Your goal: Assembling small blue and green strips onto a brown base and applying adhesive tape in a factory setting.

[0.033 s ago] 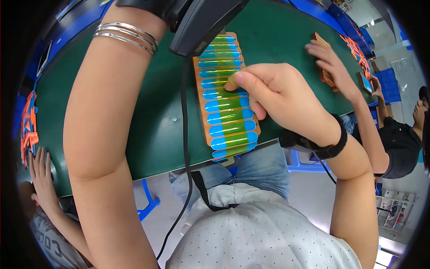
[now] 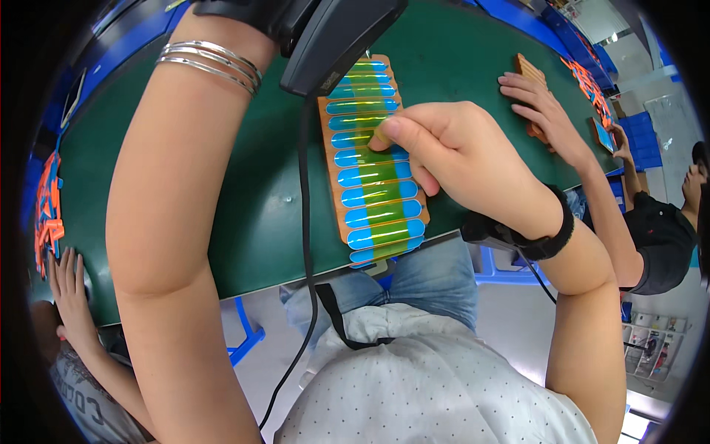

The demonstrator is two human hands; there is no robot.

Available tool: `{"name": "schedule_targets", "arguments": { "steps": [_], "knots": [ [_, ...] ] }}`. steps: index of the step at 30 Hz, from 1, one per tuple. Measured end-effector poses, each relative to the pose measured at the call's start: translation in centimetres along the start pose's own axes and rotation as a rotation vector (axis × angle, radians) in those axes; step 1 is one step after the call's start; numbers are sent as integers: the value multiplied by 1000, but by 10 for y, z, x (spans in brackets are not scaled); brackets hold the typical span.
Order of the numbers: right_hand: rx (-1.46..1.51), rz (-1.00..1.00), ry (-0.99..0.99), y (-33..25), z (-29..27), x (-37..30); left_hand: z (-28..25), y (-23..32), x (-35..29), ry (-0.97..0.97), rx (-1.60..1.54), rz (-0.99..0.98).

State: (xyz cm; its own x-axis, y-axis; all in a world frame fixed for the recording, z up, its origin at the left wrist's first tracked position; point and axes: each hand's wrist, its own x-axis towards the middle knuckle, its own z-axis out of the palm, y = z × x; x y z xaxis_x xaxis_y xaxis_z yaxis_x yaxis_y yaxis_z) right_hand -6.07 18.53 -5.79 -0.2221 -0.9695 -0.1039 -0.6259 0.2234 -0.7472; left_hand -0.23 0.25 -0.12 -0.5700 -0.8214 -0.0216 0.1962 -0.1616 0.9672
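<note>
Head view, right fingers (image 2: 414,138): pinched nearly closed, apparently on yellow-green film (image 2: 386,194); our left hand is out of view.
Brown board (image 2: 325,122): beneath our fingers, bearing blue strips (image 2: 348,179).
Film step: lifting or laying, we judge; next calls for steady tension.
Co-worker's hand (image 2: 546,115): right of our fingers, slightly nearer than before.

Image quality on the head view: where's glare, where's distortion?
Head view: bright reflections streak across the blue strips and the yellow-green film below the right hand; also in the head view, fisheye distortion bends the green tabletop toward the rim, squeezes the orange-and-blue pieces at far left, and leaves black corners.
</note>
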Motion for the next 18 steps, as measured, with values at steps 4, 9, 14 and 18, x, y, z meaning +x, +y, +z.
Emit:
{"name": "schedule_targets", "arguments": {
  "steps": [4, 9, 14, 18],
  "knots": [
    [-32, -26, 7, -2, -3, 15, -15, -7, 24, -143, -159, -185],
    [-135, -27, 85, 22, 2, 28, -14, -58, 25, -114, -124, -255],
    [-317, -100, 255, 51, -5, 112, -40, -67, 69, -5, 84, -357],
    [95, 76, 169, 51, -27, 94, -52, -40, 50, -319, -346, -399]
  ]
}}
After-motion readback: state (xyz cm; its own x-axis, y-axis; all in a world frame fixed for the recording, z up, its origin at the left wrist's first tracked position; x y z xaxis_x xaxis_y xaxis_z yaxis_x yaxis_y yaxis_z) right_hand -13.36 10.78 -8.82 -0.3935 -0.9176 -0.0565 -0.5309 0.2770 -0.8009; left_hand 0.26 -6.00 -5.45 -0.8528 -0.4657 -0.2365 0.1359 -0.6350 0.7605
